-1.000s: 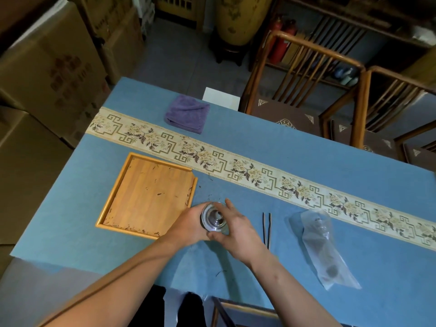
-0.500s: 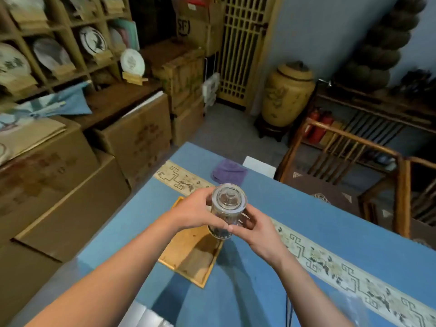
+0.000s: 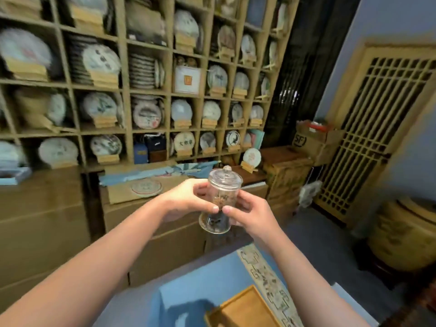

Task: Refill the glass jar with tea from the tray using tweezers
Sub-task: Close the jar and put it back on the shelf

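Note:
A clear glass jar [image 3: 220, 197] with a knobbed glass lid is held up in front of me, upright, with dark tea leaves showing in its lower part. My left hand [image 3: 186, 200] grips its left side and my right hand [image 3: 247, 210] grips its right side; both thumbs meet on the near face. The wooden tray [image 3: 245, 310] lies at the bottom edge on the blue table [image 3: 188, 291]. The tweezers are out of view.
A tall shelf wall [image 3: 146, 79] of wrapped tea cakes fills the back. Cardboard boxes [image 3: 47, 220] stand to the left and behind the table. A yellow ceramic urn [image 3: 405, 234] and a lattice door [image 3: 377, 138] are at the right.
Both hands lifted the jar from the table up to eye level. The view swung upward from the tabletop to the shelves; tweezers, plastic bag and cloth dropped out of view.

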